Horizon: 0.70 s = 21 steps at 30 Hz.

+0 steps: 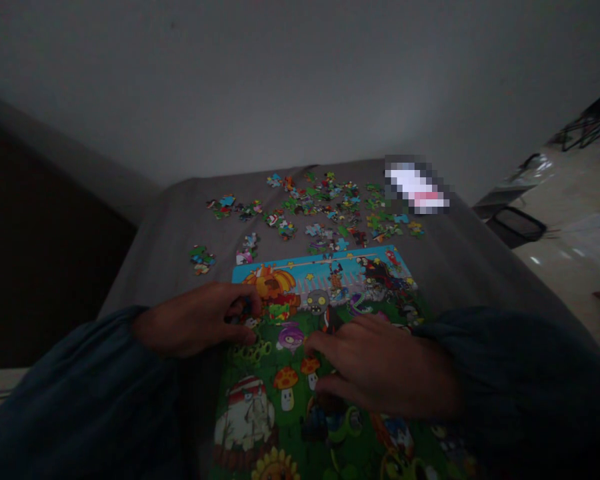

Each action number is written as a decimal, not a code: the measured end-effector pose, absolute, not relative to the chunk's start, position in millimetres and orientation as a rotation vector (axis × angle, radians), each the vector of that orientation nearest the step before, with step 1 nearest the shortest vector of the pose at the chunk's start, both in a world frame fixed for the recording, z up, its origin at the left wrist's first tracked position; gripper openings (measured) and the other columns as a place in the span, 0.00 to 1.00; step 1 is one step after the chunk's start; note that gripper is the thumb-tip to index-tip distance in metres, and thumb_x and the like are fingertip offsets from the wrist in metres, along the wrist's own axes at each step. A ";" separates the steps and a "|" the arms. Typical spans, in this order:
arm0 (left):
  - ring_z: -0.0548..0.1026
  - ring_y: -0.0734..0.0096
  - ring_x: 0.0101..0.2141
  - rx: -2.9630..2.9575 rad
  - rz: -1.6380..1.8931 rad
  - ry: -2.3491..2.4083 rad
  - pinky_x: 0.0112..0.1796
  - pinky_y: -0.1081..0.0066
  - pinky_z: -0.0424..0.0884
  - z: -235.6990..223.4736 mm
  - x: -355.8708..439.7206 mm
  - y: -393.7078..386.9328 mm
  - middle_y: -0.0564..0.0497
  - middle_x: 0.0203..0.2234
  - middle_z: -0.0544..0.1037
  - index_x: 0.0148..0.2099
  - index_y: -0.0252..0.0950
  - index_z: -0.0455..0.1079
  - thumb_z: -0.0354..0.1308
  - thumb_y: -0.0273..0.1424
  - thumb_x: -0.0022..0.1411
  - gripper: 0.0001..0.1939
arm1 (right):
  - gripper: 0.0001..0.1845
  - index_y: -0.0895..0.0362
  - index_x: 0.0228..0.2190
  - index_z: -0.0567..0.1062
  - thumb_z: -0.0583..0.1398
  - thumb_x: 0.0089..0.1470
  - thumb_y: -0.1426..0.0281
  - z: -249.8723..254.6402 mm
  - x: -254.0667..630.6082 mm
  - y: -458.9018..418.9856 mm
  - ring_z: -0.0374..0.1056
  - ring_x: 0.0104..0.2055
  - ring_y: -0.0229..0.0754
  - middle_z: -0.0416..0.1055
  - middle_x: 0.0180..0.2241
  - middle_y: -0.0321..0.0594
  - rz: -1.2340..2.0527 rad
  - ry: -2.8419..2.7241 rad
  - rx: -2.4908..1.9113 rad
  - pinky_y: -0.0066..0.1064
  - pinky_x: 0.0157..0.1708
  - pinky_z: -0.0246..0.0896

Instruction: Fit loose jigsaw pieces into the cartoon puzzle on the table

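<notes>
A cartoon jigsaw puzzle lies in front of me, with a blue top band and a green field of plant and zombie figures. My left hand rests at its left edge, thumb and curved forefinger apart on the surface. Part of the picture shows between them; whether a loose piece is there is too dark to tell. Over the puzzle's middle right, my right hand lies palm down with fingers bent. Its forefinger and thumb are apart near an orange-capped mushroom. Nothing shows between them, and the other fingers are hidden.
Many loose puzzle pieces are scattered beyond the puzzle on a grey cloth. A small cluster of pieces lies to the left. At the back right is a bright, pixelated object. A wall stands behind.
</notes>
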State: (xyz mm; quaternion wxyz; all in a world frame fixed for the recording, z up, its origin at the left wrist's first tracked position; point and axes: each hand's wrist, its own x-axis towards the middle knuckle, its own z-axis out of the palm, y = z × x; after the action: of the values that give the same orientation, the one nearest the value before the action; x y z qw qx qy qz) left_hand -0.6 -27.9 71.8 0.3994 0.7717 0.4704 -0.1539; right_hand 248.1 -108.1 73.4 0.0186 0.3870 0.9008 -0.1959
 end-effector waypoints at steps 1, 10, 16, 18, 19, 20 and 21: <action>0.59 0.74 0.23 1.950 -0.387 1.193 0.25 0.73 0.52 71.4 -1.1 -28.0 0.60 0.21 0.58 0.41 0.38 0.68 0.60 0.40 0.55 0.15 | 0.18 0.56 0.43 0.73 0.62 0.53 0.59 74.1 248.3 -108.2 0.74 0.31 0.49 0.76 0.29 0.40 -0.594 2.802 1.208 0.33 0.27 0.59; 0.60 0.75 0.22 1.951 -0.343 1.197 0.24 0.74 0.52 71.8 -1.5 -28.2 0.60 0.19 0.59 0.40 0.40 0.69 0.61 0.42 0.54 0.14 | 0.14 0.53 0.37 0.74 0.54 0.61 0.58 76.4 254.1 -111.8 0.69 0.22 0.44 0.73 0.22 0.35 -0.403 2.910 0.916 0.31 0.20 0.46; 0.61 0.74 0.22 1.981 -0.367 1.229 0.24 0.73 0.52 72.3 -2.1 -27.2 0.59 0.19 0.60 0.39 0.40 0.70 0.61 0.44 0.53 0.16 | 0.12 0.54 0.39 0.74 0.56 0.60 0.61 76.2 252.9 -115.6 0.68 0.20 0.44 0.72 0.20 0.34 -0.338 2.891 0.930 0.33 0.19 0.42; 0.61 0.74 0.22 1.979 -0.363 1.249 0.24 0.73 0.51 72.5 -2.4 -26.7 0.59 0.19 0.61 0.39 0.40 0.71 0.62 0.44 0.53 0.16 | 0.13 0.54 0.40 0.74 0.56 0.60 0.60 78.1 252.3 -116.6 0.68 0.20 0.44 0.72 0.20 0.35 -0.340 2.898 0.941 0.32 0.19 0.43; 0.61 0.74 0.22 1.976 -0.366 1.255 0.24 0.73 0.52 72.6 -1.9 -26.5 0.59 0.19 0.61 0.38 0.40 0.71 0.62 0.44 0.52 0.16 | 0.14 0.55 0.40 0.74 0.56 0.60 0.59 78.8 252.2 -117.0 0.68 0.21 0.44 0.72 0.20 0.36 -0.344 2.900 0.949 0.32 0.19 0.44; 0.61 0.74 0.22 1.975 -0.372 1.258 0.23 0.73 0.52 72.7 -0.9 -26.4 0.59 0.19 0.61 0.38 0.40 0.71 0.62 0.44 0.52 0.16 | 0.14 0.55 0.39 0.74 0.57 0.59 0.59 79.2 252.1 -117.2 0.69 0.21 0.44 0.72 0.20 0.36 -0.352 2.897 0.955 0.32 0.20 0.45; 0.61 0.74 0.22 1.978 -0.375 1.257 0.23 0.73 0.52 72.5 0.6 -26.4 0.59 0.19 0.62 0.37 0.39 0.71 0.62 0.44 0.52 0.15 | 0.14 0.55 0.39 0.74 0.57 0.59 0.59 79.4 252.1 -117.2 0.69 0.21 0.44 0.72 0.20 0.36 -0.360 2.893 0.961 0.32 0.20 0.46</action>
State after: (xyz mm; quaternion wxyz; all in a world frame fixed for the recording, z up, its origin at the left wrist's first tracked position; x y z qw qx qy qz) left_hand 0.6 -26.4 72.5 0.3745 0.7728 0.4910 -0.1466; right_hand 252.1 -117.2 79.4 0.0359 0.3128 0.9419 -0.1170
